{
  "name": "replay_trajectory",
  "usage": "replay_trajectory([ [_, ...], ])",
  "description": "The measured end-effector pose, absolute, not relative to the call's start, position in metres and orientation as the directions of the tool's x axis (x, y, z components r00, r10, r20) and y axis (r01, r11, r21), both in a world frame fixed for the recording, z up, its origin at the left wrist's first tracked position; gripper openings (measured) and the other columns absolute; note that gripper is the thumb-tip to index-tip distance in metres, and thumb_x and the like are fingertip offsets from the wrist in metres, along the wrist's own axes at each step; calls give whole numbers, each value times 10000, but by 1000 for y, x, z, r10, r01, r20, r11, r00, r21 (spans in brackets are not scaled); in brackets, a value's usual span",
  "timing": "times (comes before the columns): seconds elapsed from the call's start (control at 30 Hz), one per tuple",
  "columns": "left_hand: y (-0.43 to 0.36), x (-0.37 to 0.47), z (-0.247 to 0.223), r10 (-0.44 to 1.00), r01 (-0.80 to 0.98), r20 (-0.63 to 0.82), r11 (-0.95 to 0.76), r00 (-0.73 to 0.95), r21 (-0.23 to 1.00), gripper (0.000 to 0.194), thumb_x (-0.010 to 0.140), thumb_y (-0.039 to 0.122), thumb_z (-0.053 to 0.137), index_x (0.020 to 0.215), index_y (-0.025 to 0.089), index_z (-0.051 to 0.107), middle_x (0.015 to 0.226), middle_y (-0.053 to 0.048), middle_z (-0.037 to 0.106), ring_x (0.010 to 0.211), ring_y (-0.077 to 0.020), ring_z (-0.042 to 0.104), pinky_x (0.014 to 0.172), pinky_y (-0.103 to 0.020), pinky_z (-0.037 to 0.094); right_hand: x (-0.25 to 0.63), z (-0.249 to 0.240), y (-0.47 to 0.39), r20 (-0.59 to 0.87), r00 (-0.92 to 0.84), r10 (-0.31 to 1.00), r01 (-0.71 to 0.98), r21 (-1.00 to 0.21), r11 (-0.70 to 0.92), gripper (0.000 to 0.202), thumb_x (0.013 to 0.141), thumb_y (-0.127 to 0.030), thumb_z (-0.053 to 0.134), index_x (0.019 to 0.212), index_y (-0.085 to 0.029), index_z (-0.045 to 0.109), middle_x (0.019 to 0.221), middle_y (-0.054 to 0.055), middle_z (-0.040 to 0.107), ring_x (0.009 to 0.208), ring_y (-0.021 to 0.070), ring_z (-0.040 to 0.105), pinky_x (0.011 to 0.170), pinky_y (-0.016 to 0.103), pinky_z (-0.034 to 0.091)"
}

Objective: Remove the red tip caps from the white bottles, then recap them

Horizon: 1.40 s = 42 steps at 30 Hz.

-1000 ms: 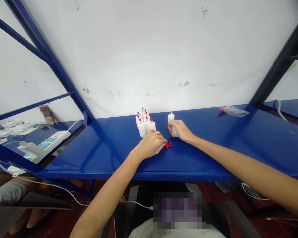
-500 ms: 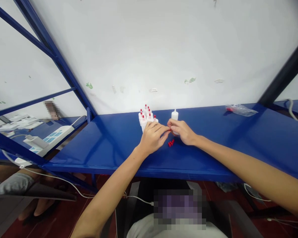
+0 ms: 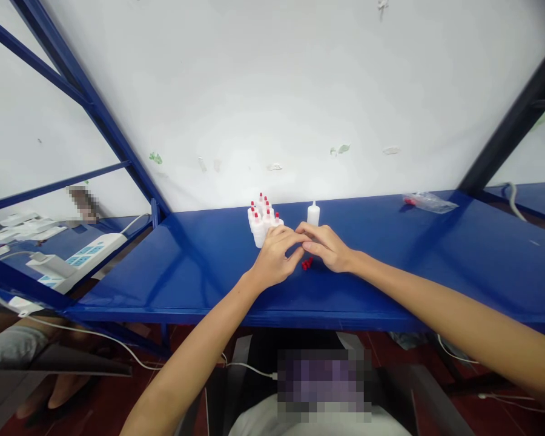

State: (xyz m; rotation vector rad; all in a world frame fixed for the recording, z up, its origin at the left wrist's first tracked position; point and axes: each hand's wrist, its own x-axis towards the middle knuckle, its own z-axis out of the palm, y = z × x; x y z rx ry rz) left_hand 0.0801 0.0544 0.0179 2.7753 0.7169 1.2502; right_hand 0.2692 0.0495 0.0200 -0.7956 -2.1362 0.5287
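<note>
Over the blue table [image 3: 200,266] my left hand [image 3: 279,254] and my right hand [image 3: 329,247] meet at the fingertips. The fingers of both are bent together, and whatever they hold is hidden. Small red caps [image 3: 307,264] lie on the table just below the fingertips. Behind my right hand stands a white bottle [image 3: 313,214] with a bare pointed tip and no cap. Several white bottles with red caps [image 3: 258,227] stand grouped behind my left hand, which partly covers them.
A clear plastic bag [image 3: 431,203] with something red lies at the back right. Beyond the blue frame on the left are a white power strip [image 3: 88,257] and a person's legs [image 3: 16,348]. A white wall rises behind the table.
The view has shifted slightly. The red item seen between my fingertips no longer shows. My right hand has come lower, off the front of the uncapped bottle, and fewer loose caps show.
</note>
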Motion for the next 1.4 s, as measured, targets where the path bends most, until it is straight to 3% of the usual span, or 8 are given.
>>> replay_trajectory([
  [0.23, 55, 81, 17, 452, 420, 676, -879, 582, 227, 175, 967, 266, 508, 1012, 198, 662, 939, -42, 717, 900, -191, 580, 869, -375, 431, 268, 19, 46, 517, -475, 712, 364, -621, 694, 180, 920, -354, 416, 1031, -225, 475, 593, -60, 518, 520, 141, 436, 586, 280, 333],
  [0.47, 51, 81, 18, 435, 384, 674, -893, 597, 236, 178, 975, 282, 509, 1026, 200, 658, 961, -31, 721, 896, -187, 553, 864, -366, 410, 266, 20, 41, 536, -475, 698, 335, -624, 706, 166, 853, -256, 388, 999, -223, 461, 583, -53, 507, 508, 150, 430, 573, 289, 342],
  [0.63, 48, 78, 27, 459, 416, 644, -879, 612, 231, 172, 964, 259, 517, 1017, 206, 672, 947, -31, 724, 889, -188, 570, 859, -371, 415, 265, 21, 42, 521, -492, 698, 329, -630, 703, 198, 903, -325, 402, 1060, -219, 461, 608, -49, 505, 524, 148, 438, 577, 284, 345],
  [0.77, 46, 55, 42, 555, 460, 669, -820, 495, 340, 135, 919, 292, 604, 953, 203, 698, 922, -28, 740, 846, -183, 630, 870, -369, 448, 265, 18, 51, 516, -436, 737, 320, -676, 663, 261, 943, -361, 358, 1143, -214, 441, 647, -43, 539, 574, 162, 498, 619, 288, 384],
  [0.87, 46, 28, 50, 695, 540, 614, -702, 375, 465, 137, 876, 308, 647, 922, 203, 722, 845, -12, 739, 720, -158, 628, 742, -316, 488, 269, 14, 63, 500, -364, 786, 419, -666, 617, 186, 898, -220, 336, 986, -211, 499, 626, -36, 541, 595, 165, 519, 653, 296, 395],
  [0.97, 48, 12, 53, 749, 611, 575, -633, 329, 475, 150, 870, 303, 628, 909, 201, 731, 807, -6, 733, 688, -151, 618, 661, -285, 483, 273, 9, 72, 467, -343, 815, 537, -615, 578, 166, 850, -164, 376, 852, -206, 537, 686, -12, 573, 638, 161, 534, 661, 293, 392],
  [1.17, 54, 16, 52, 764, 684, 507, -617, 400, 390, 155, 862, 243, 597, 903, 181, 733, 789, -12, 732, 652, -148, 625, 647, -282, 475, 273, 3, 79, 466, -365, 806, 569, -574, 590, 147, 866, -272, 538, 824, -182, 647, 917, 65, 632, 833, 189, 597, 805, 325, 436],
  [1.4, 57, 19, 54, 771, 710, 465, -611, 434, 350, 164, 852, 213, 617, 936, 175, 753, 809, -26, 744, 677, -169, 653, 686, -296, 482, 274, -2, 78, 351, -376, 858, 664, -543, 513, 435, 967, -361, 398, 611, -179, 571, 740, 29, 607, 668, 151, 550, 707, 304, 373],
])
